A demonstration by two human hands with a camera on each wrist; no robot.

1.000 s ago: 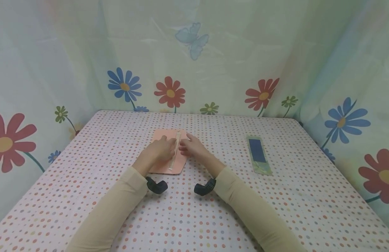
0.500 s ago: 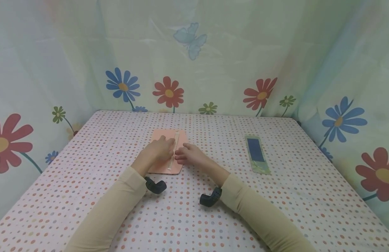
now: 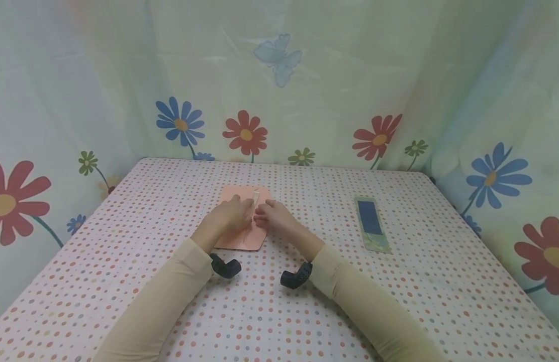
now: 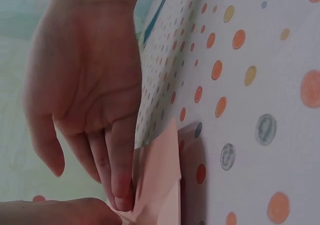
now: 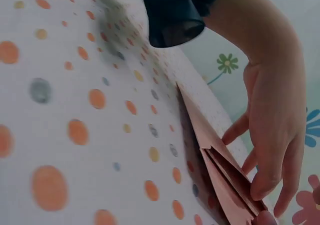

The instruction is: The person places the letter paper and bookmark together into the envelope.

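Note:
A pink paper envelope [image 3: 250,239] lies on the dotted table, its long opening pointing away from me. A pale strip [image 3: 256,197] shows along the far part of that opening. Across the envelope's left side my left hand [image 3: 229,216] rests with its fingers spread; the right wrist view has the same hand [image 5: 275,115] with its thumb close by the gap between the pink layers. From the right, my right hand [image 3: 277,218] brings loosely straight fingers to the opening. The left wrist view shows this hand's [image 4: 95,85] fingertips at the paper, thumb apart.
A narrow green-patterned card [image 3: 376,242] with a dark blue panel lies at the right. The dotted tablecloth [image 3: 270,322] reaches back to a flowered curtain [image 3: 324,100]. Black wrist mounts [image 3: 225,266] stick inward from both wrists, low over the table.
My right hand drew back toward me, then moved forward again to the envelope's opening. The pale strip's near part, visible before, is now covered by pink paper. My left hand has stayed in place.

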